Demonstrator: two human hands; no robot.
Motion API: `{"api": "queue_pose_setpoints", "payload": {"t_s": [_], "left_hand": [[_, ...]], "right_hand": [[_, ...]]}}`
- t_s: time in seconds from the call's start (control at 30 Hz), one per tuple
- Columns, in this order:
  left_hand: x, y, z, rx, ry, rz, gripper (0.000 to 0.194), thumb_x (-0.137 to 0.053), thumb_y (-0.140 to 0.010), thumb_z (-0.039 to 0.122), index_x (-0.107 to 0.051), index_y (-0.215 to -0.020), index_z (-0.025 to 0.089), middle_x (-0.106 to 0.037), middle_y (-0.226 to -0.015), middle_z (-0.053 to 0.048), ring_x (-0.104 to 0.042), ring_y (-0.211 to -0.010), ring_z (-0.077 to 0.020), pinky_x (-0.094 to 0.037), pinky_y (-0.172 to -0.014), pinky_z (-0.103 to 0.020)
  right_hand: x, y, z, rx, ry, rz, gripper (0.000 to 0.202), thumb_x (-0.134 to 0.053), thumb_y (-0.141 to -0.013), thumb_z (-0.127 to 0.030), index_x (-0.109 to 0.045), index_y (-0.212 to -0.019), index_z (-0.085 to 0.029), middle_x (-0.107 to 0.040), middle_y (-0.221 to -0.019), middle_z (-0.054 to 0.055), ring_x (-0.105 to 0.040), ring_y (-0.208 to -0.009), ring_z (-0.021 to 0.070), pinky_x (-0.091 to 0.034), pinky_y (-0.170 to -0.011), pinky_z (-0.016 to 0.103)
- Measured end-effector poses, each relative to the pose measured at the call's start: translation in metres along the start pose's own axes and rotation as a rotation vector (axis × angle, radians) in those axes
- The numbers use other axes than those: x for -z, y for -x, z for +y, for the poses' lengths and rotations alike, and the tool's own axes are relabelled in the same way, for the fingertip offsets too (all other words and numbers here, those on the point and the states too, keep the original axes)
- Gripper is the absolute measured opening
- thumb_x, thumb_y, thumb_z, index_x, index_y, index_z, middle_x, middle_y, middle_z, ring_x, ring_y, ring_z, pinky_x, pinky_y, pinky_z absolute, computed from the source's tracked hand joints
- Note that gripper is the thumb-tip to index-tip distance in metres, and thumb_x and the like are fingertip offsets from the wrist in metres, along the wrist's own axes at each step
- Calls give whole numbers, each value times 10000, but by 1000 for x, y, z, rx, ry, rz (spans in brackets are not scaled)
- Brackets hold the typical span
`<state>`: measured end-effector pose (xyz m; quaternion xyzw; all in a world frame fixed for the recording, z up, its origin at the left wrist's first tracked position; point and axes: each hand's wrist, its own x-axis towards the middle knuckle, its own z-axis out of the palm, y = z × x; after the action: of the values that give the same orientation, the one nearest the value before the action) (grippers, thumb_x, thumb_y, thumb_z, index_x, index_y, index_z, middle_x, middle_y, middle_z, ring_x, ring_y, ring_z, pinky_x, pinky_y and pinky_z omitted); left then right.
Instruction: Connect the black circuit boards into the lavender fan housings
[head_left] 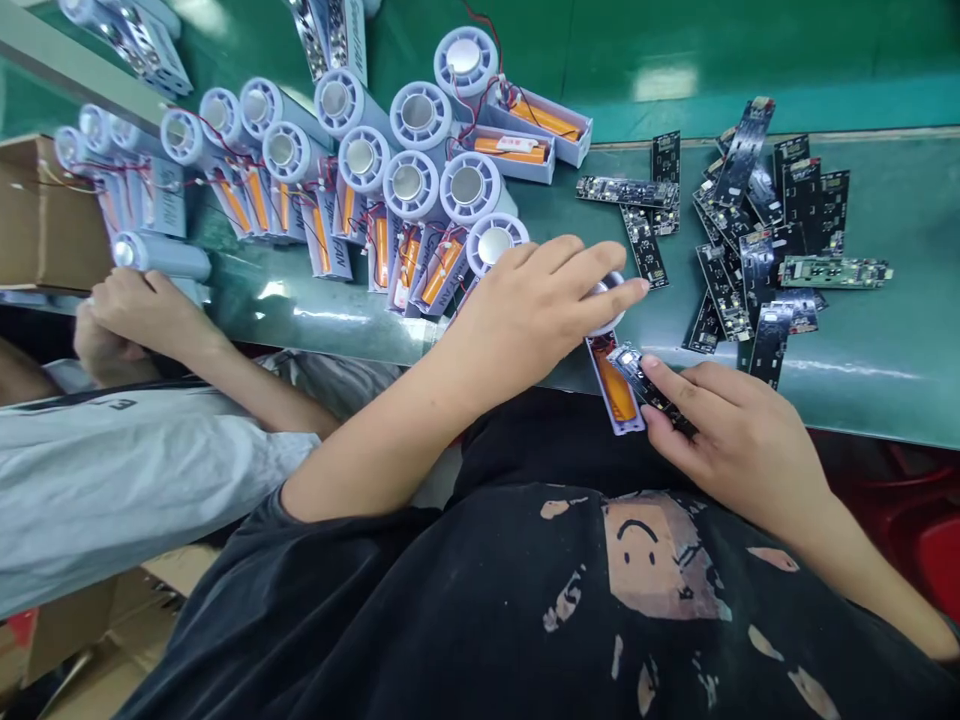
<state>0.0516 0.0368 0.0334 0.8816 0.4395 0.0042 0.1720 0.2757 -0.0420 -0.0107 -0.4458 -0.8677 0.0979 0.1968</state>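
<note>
My left hand (536,310) grips the round head of a handheld fan housing, its fingers bent over the top and hiding most of it. Below those fingers the fan's open handle (615,385) points toward me past the bench edge, with an orange battery (619,393) inside. My right hand (731,425) pinches a black circuit board (660,395) between thumb and fingers. The board's near end is partly covered by the hand, and its far end lies over the handle's side; whether they touch I cannot tell.
Several pale fan housings (360,160) with orange batteries and red wires stand left on the green bench (885,400). Black circuit boards (761,250) lie piled at right. A co-worker's hands (142,310) are at far left, near a cardboard box (71,215).
</note>
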Motion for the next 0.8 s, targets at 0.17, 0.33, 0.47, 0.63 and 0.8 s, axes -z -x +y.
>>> {"api": "queue_pose_setpoints", "payload": {"t_s": [0.17,0.33,0.47,0.63,0.8], "left_hand": [[-9,6,2,-11,-110,48,480,-593,-881,163,-520,-1337,295,-527,-1361,-89,-513,-1217,-311,-441,-1041,-525],[-15,7,2,33,-53,95,437,-590,-869,187,-553,-1291,292,-542,-1302,-79,-507,-1177,-311,-436,-1030,-523],[-15,6,1,37,6,121,441,-597,-842,167,-574,-1263,298,-548,-1285,-68,-506,-1163,-309,-431,-1030,-524],[-16,5,0,14,14,118,465,-602,-827,153,-582,-1269,292,-539,-1282,-69,-505,-1168,-314,-432,-1030,-539],[-16,4,0,15,61,123,483,-626,-815,153,-587,-1273,301,-543,-1297,-64,-506,-1180,-320,-424,-1042,-554]], "right_hand": [[12,-1,-8,-37,49,-70,362,-500,-972,-282,-672,-1238,-108,-647,-764,61,-571,-667,183,-448,-624,330],[18,-8,-17,-46,141,-108,368,-473,-984,-290,-675,-1252,-137,-627,-740,52,-545,-648,183,-428,-630,337],[22,-11,-22,-87,218,-124,367,-485,-984,-292,-669,-1272,-161,-606,-735,54,-534,-653,187,-410,-620,336],[24,-15,-20,-89,227,-158,377,-473,-988,-298,-676,-1265,-143,-608,-746,65,-542,-673,195,-417,-625,340],[24,-19,-17,-63,205,-187,377,-450,-994,-280,-681,-1252,-131,-628,-767,73,-566,-704,195,-436,-646,332]]}}
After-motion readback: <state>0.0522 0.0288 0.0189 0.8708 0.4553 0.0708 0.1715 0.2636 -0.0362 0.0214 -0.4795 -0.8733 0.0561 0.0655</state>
